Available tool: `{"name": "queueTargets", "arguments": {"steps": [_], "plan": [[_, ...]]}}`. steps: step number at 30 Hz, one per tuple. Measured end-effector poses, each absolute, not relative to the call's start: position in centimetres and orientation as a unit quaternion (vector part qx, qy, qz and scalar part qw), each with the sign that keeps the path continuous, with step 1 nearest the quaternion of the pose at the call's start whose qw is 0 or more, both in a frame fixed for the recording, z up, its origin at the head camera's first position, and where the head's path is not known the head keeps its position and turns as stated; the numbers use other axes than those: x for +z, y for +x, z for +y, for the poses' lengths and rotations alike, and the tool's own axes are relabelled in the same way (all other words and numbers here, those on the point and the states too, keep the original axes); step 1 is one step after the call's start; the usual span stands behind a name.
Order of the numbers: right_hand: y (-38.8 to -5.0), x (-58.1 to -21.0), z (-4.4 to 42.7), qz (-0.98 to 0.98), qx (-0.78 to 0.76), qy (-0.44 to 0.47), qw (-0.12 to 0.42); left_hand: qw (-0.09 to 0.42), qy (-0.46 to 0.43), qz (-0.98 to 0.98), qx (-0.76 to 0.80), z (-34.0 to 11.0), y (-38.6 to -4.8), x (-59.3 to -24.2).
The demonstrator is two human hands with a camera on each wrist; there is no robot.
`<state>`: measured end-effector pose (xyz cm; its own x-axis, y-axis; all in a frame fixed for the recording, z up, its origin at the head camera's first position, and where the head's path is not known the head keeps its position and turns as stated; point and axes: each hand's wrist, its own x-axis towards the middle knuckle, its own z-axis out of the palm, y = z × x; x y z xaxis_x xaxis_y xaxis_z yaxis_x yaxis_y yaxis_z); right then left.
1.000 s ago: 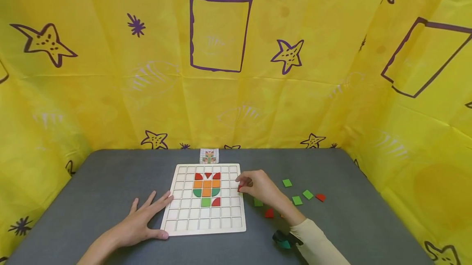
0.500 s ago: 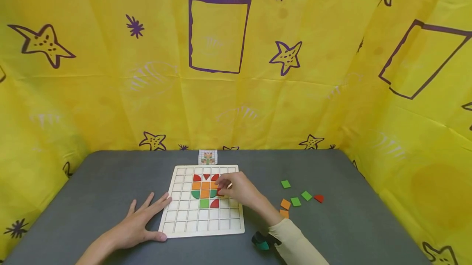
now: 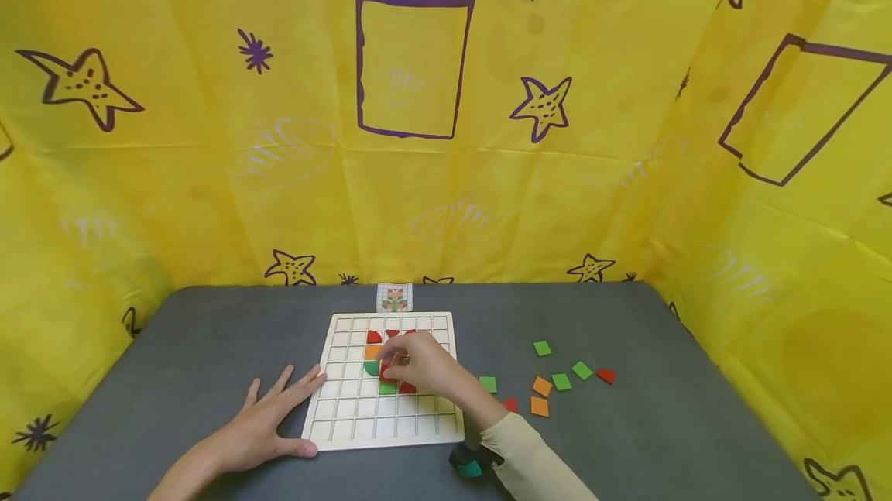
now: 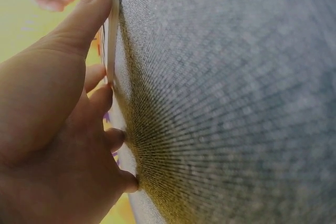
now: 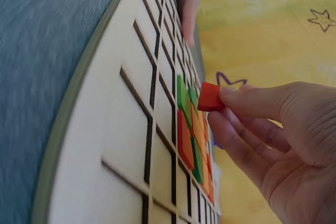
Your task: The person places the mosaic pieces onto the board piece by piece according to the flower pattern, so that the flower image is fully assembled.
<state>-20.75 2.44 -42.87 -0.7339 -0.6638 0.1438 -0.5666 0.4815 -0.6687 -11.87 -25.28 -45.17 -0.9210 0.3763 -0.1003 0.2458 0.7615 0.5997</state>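
1. Right hand [image 3: 421, 363] has travelled leftward: a second ago it was at the right edge of the wooden grid board [image 3: 344, 409], and now it is over the pattern in the board's middle.
2. Thumb and fingertips of that hand pinch a red tile [image 3: 385, 372]; the right wrist view shows it raised above the grid, its outline partly covered by the thumb.
3. Left hand [image 3: 268, 420] has stayed at the board's left side, fingers spread and grasping nothing, with the thumb touching near the near left corner.
4. Around the held piece, the pattern shows a red quarter-circle [image 3: 374, 337], an orange square [image 3: 372, 351], a green quarter-circle [image 3: 372, 368] and a green square [image 3: 387, 389]; the right hand hides part of it.
5. Just beyond the board's far edge lies a small picture card [image 3: 395, 297].
6. Right of the board, loose green tiles [image 3: 560, 382], orange tiles [image 3: 540, 406] and red pieces [image 3: 606, 376] lie scattered on the grey table [image 3: 244, 323].
7. Yellow starfish-print cloth [image 3: 418, 176] stands behind the table.
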Motion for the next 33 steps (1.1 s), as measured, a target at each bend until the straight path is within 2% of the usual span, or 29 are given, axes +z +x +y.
{"name": "queueTargets", "arguments": {"steps": [14, 19, 33], "plan": [[-20.3, -43.6, 0.1, 0.856, -0.325, -0.399, 0.05, 0.099, 0.17, 0.932, 0.305, -25.4, -11.6, -45.3], [-20.1, -43.7, -0.5, 0.861, -0.319, -0.394, 0.047, 0.085, 0.182, 0.932, 0.303, -25.5, -11.8, -45.2], [-19.5, -43.5, -1.3, 0.879, -0.297, -0.37, 0.041, 0.09, 0.178, 0.932, 0.303, -25.5, -11.8, -45.2]]}}
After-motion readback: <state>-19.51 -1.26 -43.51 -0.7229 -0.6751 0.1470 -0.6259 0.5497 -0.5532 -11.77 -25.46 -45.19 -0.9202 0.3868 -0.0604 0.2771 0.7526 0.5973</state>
